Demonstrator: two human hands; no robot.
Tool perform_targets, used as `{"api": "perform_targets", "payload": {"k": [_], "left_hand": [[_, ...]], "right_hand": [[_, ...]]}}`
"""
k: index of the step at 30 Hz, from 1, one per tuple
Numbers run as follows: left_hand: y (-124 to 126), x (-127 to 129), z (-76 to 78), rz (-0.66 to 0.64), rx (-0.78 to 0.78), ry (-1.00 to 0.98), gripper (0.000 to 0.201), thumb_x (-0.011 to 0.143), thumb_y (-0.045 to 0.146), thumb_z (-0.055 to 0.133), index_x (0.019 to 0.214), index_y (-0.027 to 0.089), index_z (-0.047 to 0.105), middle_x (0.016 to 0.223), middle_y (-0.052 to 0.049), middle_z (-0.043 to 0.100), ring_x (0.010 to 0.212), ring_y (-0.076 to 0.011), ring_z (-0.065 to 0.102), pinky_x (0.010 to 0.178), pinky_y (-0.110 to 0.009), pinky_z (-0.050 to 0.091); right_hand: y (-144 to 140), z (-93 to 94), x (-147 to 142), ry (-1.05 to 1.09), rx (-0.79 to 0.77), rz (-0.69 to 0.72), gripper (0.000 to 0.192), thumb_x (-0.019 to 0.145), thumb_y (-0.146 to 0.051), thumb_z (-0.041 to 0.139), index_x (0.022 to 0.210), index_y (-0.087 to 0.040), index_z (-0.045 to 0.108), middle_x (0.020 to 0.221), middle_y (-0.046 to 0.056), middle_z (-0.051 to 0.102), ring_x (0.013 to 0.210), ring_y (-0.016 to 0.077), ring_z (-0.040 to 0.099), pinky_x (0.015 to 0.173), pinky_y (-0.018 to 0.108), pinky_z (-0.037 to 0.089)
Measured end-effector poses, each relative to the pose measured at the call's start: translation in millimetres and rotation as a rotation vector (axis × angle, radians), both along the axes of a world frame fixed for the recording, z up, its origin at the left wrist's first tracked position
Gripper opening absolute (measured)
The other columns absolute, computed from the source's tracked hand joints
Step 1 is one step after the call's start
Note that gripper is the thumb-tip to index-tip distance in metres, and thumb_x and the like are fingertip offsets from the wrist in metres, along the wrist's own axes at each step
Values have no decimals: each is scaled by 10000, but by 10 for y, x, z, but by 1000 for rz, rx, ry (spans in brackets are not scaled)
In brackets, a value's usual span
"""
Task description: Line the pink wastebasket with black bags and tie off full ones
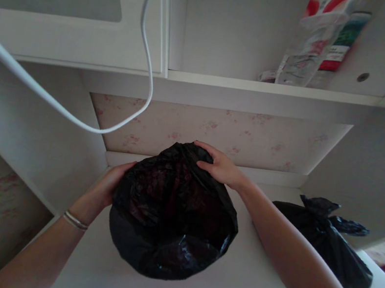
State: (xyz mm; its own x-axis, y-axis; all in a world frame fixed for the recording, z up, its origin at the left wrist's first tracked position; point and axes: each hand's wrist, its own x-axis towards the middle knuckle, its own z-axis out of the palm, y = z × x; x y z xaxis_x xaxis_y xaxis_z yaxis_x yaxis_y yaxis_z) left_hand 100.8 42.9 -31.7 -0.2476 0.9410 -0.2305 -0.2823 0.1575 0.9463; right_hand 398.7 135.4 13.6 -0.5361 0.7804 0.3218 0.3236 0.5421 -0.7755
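Note:
A black garbage bag point(167, 254) is spread open in a round shape, its mouth facing me, with its edge folded over the outside. Dark reddish patches show through its inner side; any bin under the plastic is hidden. My left hand point(114, 182) grips the bag's left side, its fingertips out of sight behind the plastic. At the top edge, my right hand point(220, 166) holds the rim, thumb on the inside and fingers over the outside. To the right, on the white surface, lies a knotted black bag point(330, 248), partly behind my right forearm.
A white cable point(71, 115) hangs in a loop at the upper left. Overhead, an open white shelf point(225, 83) holds a clear plastic cup point(300, 59) and a bottle point(340, 43) with a green and red label. White panels stand on both sides.

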Motion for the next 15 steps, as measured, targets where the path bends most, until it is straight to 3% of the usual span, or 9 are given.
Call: {"api": "perform_targets", "payload": {"k": [3,6,9,11,12,15], "left_hand": [[5,-60,-39,257,159,143,214,737,326,809,896,191,760,944,-58,775,1039,-265,693,905,-312,540],[-67,-110,-70,467,285,283,179,823,386,753,869,217,717,946,-4,711,1131,-223,618,954,-231,470],[-240,-113,-78,582,353,375,182,889,397,697,957,229,709,1050,-4,684,1202,-214,561,1016,-219,420],[-403,-110,-86,589,342,306,232,896,418,698,1057,250,708,1119,-5,689,1195,-213,572,1005,-235,442],[-496,-116,-99,544,314,218,278,884,440,712,1102,267,708,1144,-3,699,1174,-216,591,974,-247,472],[-796,-179,-187,266,146,-76,421,782,524,795,1129,293,736,1136,-19,747,1043,-253,669,796,-294,563]], "right_hand": [[-125,-28,6,50,152,35,595,897,-154,551,1472,-307,573,1519,-12,583,1444,199,507,1285,444,287],[-286,-65,64,52,197,71,586,928,-226,580,1504,-324,538,1533,-6,568,1466,221,479,1268,444,325],[-446,-124,196,123,92,49,693,913,-303,660,1567,-329,433,1569,36,523,1316,235,610,1132,415,497],[-565,-169,323,225,-56,-8,748,900,-354,699,1577,-352,382,1524,64,552,983,179,710,867,345,611],[-633,-191,394,279,-129,-44,755,889,-380,718,1565,-361,383,1474,69,582,843,146,690,756,312,606],[-855,-251,604,405,-266,-161,624,864,-453,748,1431,-326,522,1279,52,654,737,116,620,685,283,557]]}}
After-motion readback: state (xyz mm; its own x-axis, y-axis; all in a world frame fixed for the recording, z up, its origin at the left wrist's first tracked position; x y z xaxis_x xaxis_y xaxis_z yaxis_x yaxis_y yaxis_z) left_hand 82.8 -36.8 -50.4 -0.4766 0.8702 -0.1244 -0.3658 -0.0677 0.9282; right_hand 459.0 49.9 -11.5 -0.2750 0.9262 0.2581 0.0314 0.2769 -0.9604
